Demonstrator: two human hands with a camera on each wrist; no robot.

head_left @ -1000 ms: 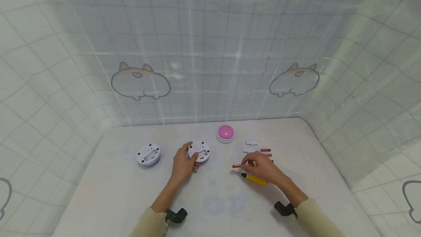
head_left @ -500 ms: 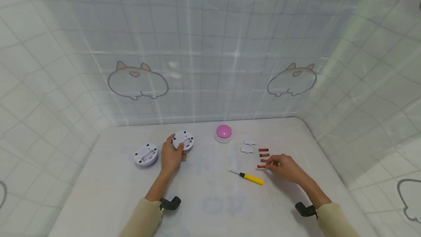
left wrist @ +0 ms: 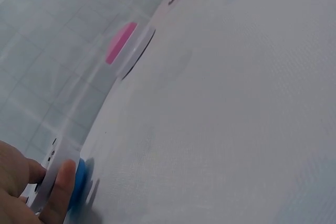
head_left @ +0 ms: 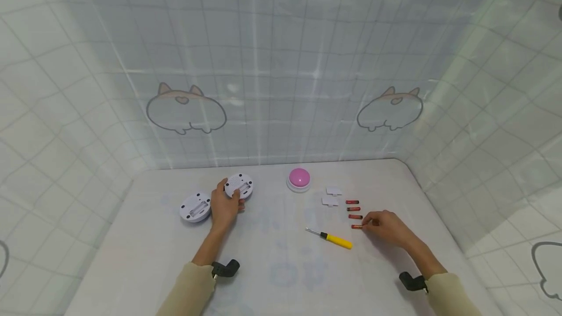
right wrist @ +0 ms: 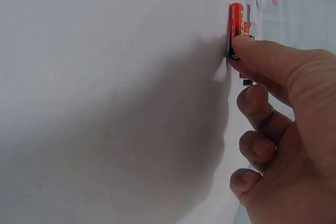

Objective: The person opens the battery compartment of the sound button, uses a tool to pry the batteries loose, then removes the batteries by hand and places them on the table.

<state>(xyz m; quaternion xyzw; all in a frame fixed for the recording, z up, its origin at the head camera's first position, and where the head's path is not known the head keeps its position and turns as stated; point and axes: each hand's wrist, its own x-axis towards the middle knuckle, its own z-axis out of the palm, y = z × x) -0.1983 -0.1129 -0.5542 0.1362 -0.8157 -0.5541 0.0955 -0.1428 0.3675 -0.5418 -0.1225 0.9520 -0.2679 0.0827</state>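
My left hand (head_left: 225, 207) grips a round white button device (head_left: 239, 186), its underside with black feet and battery slot facing up. In the left wrist view a blue dome (left wrist: 79, 181) shows beneath it, close over the table. Between thumb and finger my right hand (head_left: 388, 227) pinches the end of a red battery (right wrist: 237, 22), down at the table as the nearest of a row. Other red batteries (head_left: 355, 217) lie just beyond it. A second white button device (head_left: 195, 207) lies upside down left of my left hand.
A pink-topped button device (head_left: 299, 178) stands upright at the back middle. Two white battery covers (head_left: 330, 201) lie left of the battery row. In front of them is a screwdriver (head_left: 337, 240) with a yellow handle. Patterned sheeting (head_left: 281, 126) walls the table's back and sides.
My left hand has carried the button device left and farther back, beside the other upturned one. The right hand has moved right with the battery, bringing it to the near end of the row.
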